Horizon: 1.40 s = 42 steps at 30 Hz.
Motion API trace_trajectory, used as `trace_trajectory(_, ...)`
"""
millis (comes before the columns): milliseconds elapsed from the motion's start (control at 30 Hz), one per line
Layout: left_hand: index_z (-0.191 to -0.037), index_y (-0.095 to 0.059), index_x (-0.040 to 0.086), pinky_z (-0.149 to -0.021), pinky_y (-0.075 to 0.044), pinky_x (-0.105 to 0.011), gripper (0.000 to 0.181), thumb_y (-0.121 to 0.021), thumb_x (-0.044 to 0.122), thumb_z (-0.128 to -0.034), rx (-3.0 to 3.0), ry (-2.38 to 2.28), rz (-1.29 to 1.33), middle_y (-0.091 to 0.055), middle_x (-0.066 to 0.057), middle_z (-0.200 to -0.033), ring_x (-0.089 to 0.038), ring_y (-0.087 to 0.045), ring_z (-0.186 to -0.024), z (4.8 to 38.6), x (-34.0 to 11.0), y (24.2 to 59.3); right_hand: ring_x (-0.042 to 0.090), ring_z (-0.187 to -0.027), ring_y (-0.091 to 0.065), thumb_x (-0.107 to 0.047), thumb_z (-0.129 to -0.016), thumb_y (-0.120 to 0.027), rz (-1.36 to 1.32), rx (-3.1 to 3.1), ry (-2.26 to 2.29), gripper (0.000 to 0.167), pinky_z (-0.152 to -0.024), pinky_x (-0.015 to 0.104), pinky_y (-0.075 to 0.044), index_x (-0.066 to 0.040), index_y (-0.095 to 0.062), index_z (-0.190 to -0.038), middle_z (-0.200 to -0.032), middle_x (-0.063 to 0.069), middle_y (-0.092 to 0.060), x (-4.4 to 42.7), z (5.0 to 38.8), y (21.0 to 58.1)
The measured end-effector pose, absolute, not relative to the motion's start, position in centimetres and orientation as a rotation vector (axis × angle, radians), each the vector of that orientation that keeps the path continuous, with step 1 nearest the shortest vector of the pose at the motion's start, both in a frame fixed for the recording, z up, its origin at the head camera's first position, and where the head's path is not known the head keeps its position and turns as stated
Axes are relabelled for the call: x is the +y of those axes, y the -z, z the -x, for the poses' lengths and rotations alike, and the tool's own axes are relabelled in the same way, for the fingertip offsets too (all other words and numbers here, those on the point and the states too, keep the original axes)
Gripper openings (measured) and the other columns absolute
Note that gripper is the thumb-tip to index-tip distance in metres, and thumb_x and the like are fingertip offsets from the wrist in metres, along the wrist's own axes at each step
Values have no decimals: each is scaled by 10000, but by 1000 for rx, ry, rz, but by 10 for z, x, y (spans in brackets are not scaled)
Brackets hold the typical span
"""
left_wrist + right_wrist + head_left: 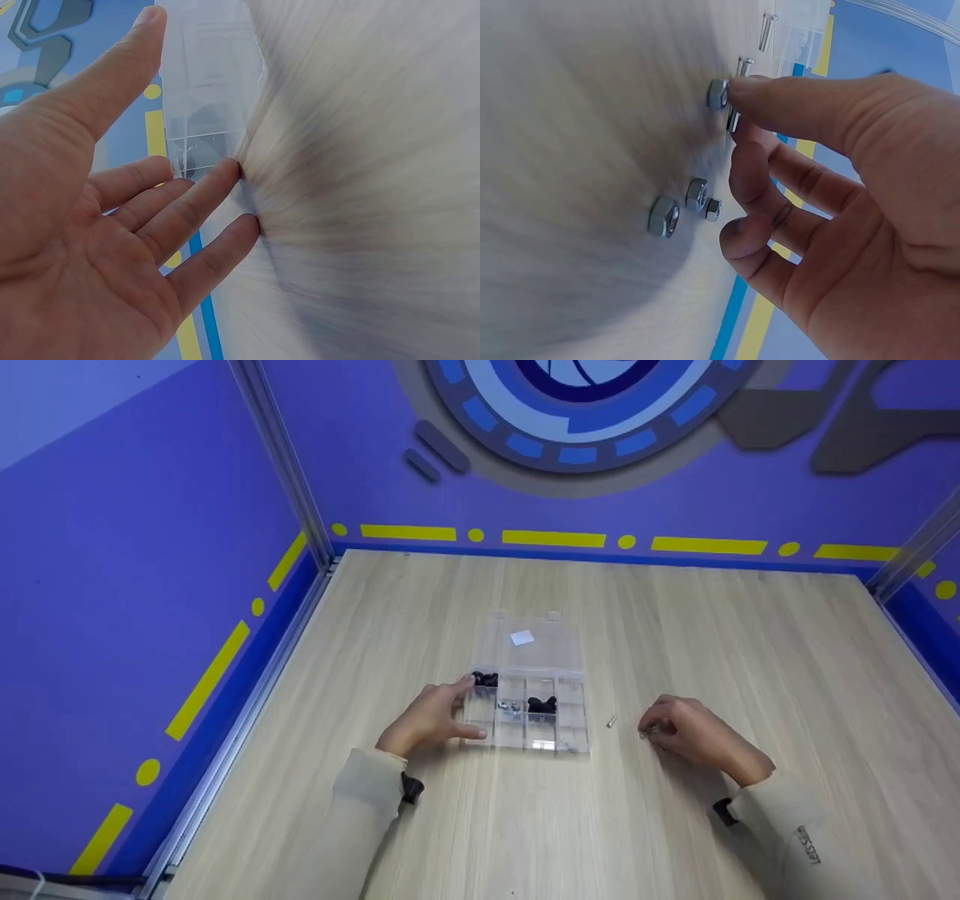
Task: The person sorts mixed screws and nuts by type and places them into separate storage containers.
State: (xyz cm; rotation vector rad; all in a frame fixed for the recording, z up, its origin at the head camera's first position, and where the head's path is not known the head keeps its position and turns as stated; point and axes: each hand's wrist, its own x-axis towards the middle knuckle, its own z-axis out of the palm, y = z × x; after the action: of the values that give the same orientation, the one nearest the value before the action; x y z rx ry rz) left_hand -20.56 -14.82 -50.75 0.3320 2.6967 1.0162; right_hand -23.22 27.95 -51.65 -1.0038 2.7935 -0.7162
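A clear plastic compartment box [511, 730] lies with its lid [487, 649] folded back. My left hand [431, 716] rests at the box's left side, thumb by the near corner and fingers spread along the edge; the left wrist view shows the palm holding nothing. To the right of the box, my right hand [686, 731] is low at the table. Its thumb and index finger pinch a small metal screw [745, 66], whose middle the thumb covers. Against the thumb tip stands a hex nut [718, 94]. Another screw [611, 721] lies between box and hand.
Several nuts, among them a large nut [664, 217], lie on the table by the right fingers. Box compartments hold black parts [542, 705] and small silvery parts [509, 706]. A white label [522, 637] is on the lid. Blue panels [150, 585] border the wooden table [420, 607].
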Motion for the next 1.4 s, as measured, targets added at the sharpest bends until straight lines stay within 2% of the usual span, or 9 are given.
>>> trace_trajectory(133,-1566,-405,56,-1214,-317,-394,947,-899,311,-800,2695,-1015,-315,-352,-84,-1631,-263,-375,-1481,206,-148,507,118,-793,-600,105,-822,-757,986,2804,716,234,-675,286,-525,-118,-780,-891,-923,-19,-684,279,233,516)
trace_trajectory(400,-1564,-388,24,-1169,-393,-388,976,-910,298,-787,2680,-1042,-337,-374,-119,-1613,-276,-500,-1393,207,-149,509,89,-783,-580,83,-843,-755,929,2793,702,230,-660,260,-515,-146,-773,-856,-922,-44,-660,279,233,516)
trace_trajectory(567,-1566,-391,35,-1182,-373,-389,976,-908,314,-787,2682,-1032,-331,-370,-106,-1618,-275,-473,-1416,207,-148,509,88,-786,-571,74,-855,-748,934,2795,671,229,-669,275,-514,-153,-768,-856,-921,-50,-654,279,233,515)
trace_trajectory(800,-1565,-393,43,-1223,-297,-384,968,-902,322,-791,2690,-1018,-337,-346,-97,-1629,-257,-348,-1493,207,-149,509,119,-819,-596,69,-854,-755,965,2782,657,209,-700,296,-529,-139,-773,-874,-941,-35,-653,279,232,515)
trace_trajectory(967,-1566,-388,47,-1222,-297,-385,973,-902,325,-789,2692,-1017,-334,-343,-98,-1627,-258,-357,-1487,206,-149,510,93,-802,-574,53,-866,-747,991,2760,651,193,-692,284,-516,-138,-761,-883,-924,-44,-651,278,233,512)
trace_trajectory(1067,-1568,-391,57,-1222,-300,-396,971,-899,338,-790,2693,-1006,-320,-346,-88,-1629,-269,-370,-1482,206,-150,510,76,-733,-563,37,-889,-734,939,2734,677,172,-628,255,-500,-135,-742,-893,-884,-51,-662,277,233,508)
trace_trajectory(1233,-1566,-391,46,-1210,-324,-400,972,-901,332,-790,2688,-1012,-327,-344,-91,-1628,-279,-396,-1465,206,-150,508,54,-516,-501,8,-945,-681,884,2696,740,126,-451,236,-441,-112,-709,-916,-767,-12,-663,273,232,501)
trace_trajectory(1400,-1567,-380,39,-1206,-329,-401,981,-905,319,-787,2681,-1026,-341,-337,-103,-1624,-281,-398,-1461,205,-149,506,57,-522,-519,10,-959,-657,944,2731,742,133,-486,232,-461,-109,-698,-917,-842,26,-707,270,234,490)
